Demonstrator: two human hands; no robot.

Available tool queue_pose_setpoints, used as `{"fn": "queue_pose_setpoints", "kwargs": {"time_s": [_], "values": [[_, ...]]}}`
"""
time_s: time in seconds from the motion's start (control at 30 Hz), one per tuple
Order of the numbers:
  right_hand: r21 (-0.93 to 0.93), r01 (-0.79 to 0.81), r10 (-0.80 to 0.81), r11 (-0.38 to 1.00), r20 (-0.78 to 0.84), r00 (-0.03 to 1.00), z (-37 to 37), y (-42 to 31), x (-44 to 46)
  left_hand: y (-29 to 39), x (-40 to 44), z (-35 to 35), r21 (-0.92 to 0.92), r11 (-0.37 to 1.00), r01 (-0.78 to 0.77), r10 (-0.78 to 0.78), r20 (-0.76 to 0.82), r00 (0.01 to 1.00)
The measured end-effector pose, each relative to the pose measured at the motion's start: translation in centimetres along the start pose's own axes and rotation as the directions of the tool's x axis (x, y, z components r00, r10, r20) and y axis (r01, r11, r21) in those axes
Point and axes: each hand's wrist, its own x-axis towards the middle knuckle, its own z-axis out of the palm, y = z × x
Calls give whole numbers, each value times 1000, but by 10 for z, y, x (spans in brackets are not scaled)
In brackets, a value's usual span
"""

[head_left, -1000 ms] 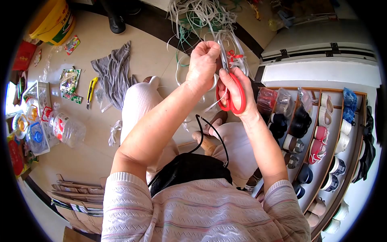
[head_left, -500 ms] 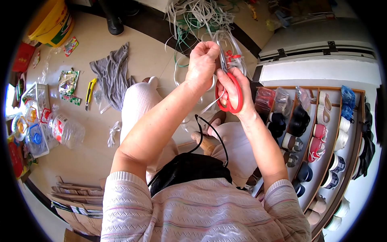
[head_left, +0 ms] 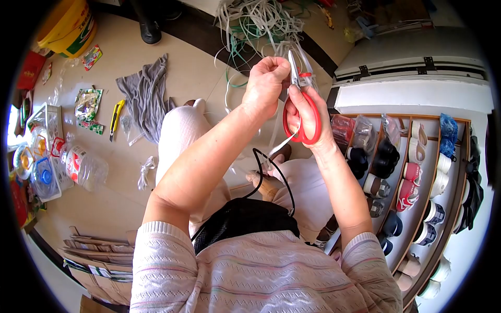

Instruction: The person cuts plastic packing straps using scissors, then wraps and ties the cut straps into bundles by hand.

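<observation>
My right hand is wrapped round a pair of scissors with red handles. Their metal blades point up and away from me, just right of my left fingertips. A narrow white plastic strip trails down from beside the handles. Thumb and fingers of my left hand are pinched together; whatever they hold is too small or hidden to make out. Beyond both hands, a tangled heap of white and green plastic strips lies on the floor.
On the right stands a shoe rack with several pairs of shoes. A grey cloth, a yellow box cutter and a plastic bottle lie to the left. Flattened cardboard sits at lower left, a yellow bucket at upper left.
The scissors in my right hand have shifted slightly right, and their blades now stand apart from my left fingertips. My left hand stays pinched, a little further right.
</observation>
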Motion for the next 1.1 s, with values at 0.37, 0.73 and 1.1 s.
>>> {"fn": "queue_pose_setpoints", "kwargs": {"time_s": [0.37, 0.73, 1.1], "values": [[-133, 48, -48, 990, 7, 999, -37, -13, -36, -4, 9, -8, 129, 991, -47, 39, 62, 997], [-659, -65, -399, 749, -527, 751, -217, -10, -208, -9, 11, -30, 295, 953, -74, 11, 209, 978], [-472, -779, -546, 413, -813, 203, -380, 8, -389, -7, -1, -50, 392, 917, -75, -41, 281, 959]]}}
